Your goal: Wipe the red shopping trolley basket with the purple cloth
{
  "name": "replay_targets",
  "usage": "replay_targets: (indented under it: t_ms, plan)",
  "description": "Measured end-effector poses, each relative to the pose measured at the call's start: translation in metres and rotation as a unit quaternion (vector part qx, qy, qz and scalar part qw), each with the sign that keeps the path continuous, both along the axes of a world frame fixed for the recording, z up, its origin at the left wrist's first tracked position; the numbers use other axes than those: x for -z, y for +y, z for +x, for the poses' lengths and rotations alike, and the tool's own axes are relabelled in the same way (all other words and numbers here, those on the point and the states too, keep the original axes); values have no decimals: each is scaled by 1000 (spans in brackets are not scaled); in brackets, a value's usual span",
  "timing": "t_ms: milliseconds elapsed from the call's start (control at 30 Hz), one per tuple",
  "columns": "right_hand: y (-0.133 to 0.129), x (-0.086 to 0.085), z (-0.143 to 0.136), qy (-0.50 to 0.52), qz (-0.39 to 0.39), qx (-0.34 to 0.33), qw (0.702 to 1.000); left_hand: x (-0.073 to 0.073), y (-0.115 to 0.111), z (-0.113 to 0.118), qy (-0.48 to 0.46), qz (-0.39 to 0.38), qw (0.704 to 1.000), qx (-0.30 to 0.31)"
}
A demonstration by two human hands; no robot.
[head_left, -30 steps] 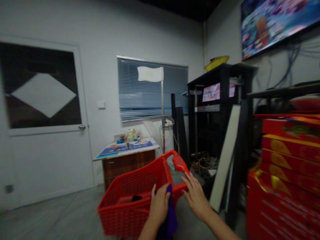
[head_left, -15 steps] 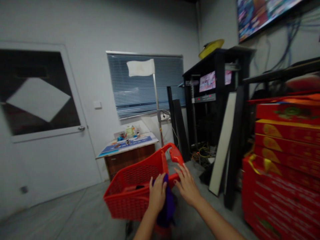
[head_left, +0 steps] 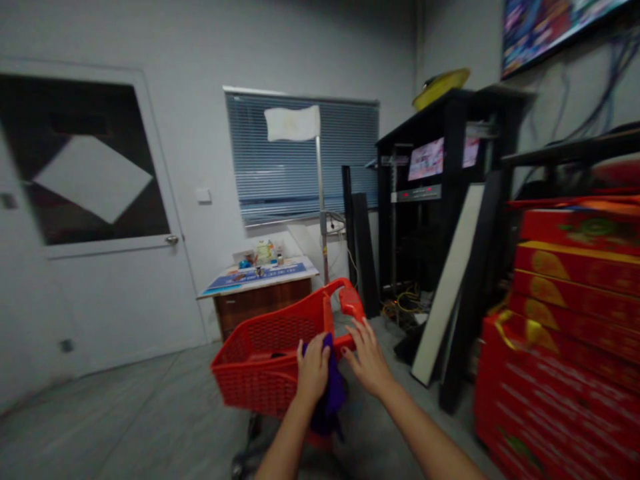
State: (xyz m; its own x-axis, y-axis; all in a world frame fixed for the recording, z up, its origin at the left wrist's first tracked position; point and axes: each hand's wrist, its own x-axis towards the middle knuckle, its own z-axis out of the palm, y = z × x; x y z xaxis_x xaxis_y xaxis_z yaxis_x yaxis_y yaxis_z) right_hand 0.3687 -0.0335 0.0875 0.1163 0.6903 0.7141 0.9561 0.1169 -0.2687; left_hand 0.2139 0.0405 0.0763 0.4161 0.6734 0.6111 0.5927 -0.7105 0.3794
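Observation:
A red plastic shopping cart (head_left: 260, 393) stands before me, its basket to the left and its handle end close to my hands. My left hand (head_left: 314, 367) is closed on a purple cloth (head_left: 331, 400), pressing it against the near end of the cart by the handle. The cloth hangs down outside the basket. With fingers bent over the red handle (head_left: 351, 303) and the thumb on the near side, my right hand (head_left: 367, 357) holds the cart lightly. A small dark item, too indistinct to name, lies inside the basket.
Stacked red boxes (head_left: 565, 353) stand close on the right. Long boards (head_left: 447, 287) lean against a black rack (head_left: 453, 133). Behind the cart are a desk (head_left: 270, 293) with small items and a pole bearing a white flag (head_left: 293, 125). A white door (head_left: 125, 300) is at left.
The view has tilted slightly down and shifted left, so the room appears higher and further right. Both hands stay at the cart's handle end, with the purple cloth still under the left.

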Motion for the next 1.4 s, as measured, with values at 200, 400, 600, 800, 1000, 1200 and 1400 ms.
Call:
replay_targets:
  t_ms: [200, 400, 600, 800, 1000, 1200, 1400]
  plan:
    - [2, 4, -2, 0, 16, 3, 1000, -13, -11, 9, 5, -20, 999, 42]
    - [-2, -1, -4, -13, -4, 7, 1000, -14, -4, -4, 10, -45, 999, 16]
    - [1, -2, -10, 2, -2, 10, 1000, -29, -5, 6, 46, -38, 995, 77]
    - [3, 2, -6, -8, -2, 6, 1000, -25, 9, -11, 57, -58, 994, 78]
    - [8, 4, -10, -9, 17, 25, 999, -30, 13, -15, 97, -84, 990, 50]
    - [9, 2, -11, 1, 6, 27, 1000, -36, 13, -4, 96, -98, 988, 67]
    - [9, -1, -15, 3, -10, 33, 999, -39, 10, 0, 92, -102, 987, 79]
